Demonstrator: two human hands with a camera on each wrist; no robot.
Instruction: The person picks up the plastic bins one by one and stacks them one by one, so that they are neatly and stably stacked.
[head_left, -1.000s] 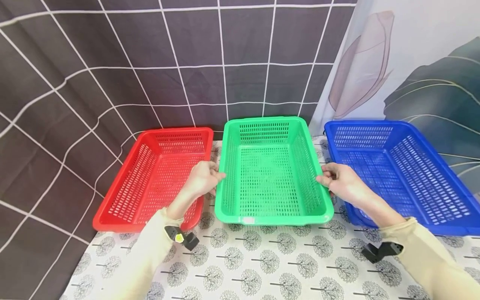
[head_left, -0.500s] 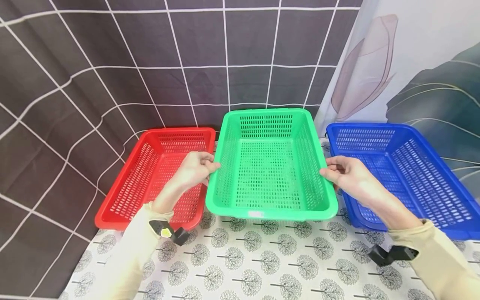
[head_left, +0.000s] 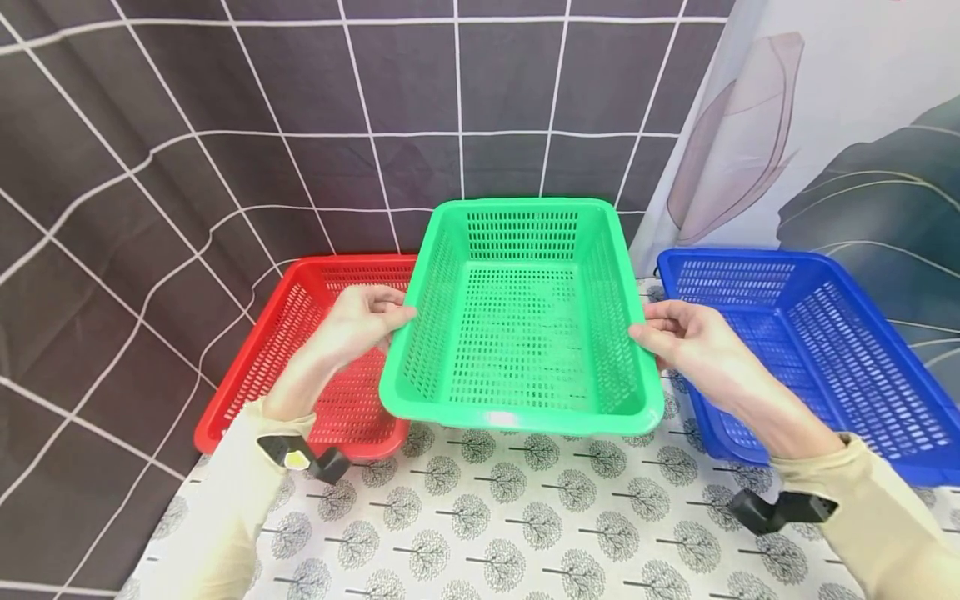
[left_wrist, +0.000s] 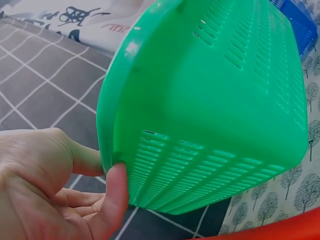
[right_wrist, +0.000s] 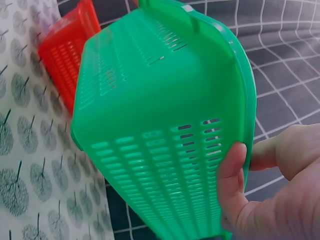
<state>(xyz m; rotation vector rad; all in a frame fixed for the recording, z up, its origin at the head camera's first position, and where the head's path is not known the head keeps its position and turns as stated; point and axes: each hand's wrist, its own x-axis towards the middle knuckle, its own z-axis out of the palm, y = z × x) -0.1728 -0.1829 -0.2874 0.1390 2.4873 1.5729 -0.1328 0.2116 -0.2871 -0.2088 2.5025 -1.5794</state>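
Observation:
A green slotted plastic basket (head_left: 517, 333) hangs raised above the table, between a red basket and a blue one. My left hand (head_left: 360, 321) pinches its left rim, thumb on top and fingers below. On the opposite side my right hand (head_left: 686, 337) grips the right rim in the same way. In the left wrist view the left hand's fingers (left_wrist: 117, 195) curl under the rim against the slotted wall. The right wrist view has the fingers (right_wrist: 231, 172) pressed on the outer wall beneath the lip. Nothing lies inside the green basket.
The red basket (head_left: 213, 412) stands at the left, partly covered by the green basket and left hand. The blue basket (head_left: 911, 367) stands at the right. Under them lies a tree-patterned tablecloth (head_left: 510, 533). A dark grid curtain (head_left: 510, 92) hangs behind.
Both hands have lifted the green basket off the tablecloth and carried it somewhat to the left. It now overlaps the red basket's right edge in the head view. Red and blue baskets stay put.

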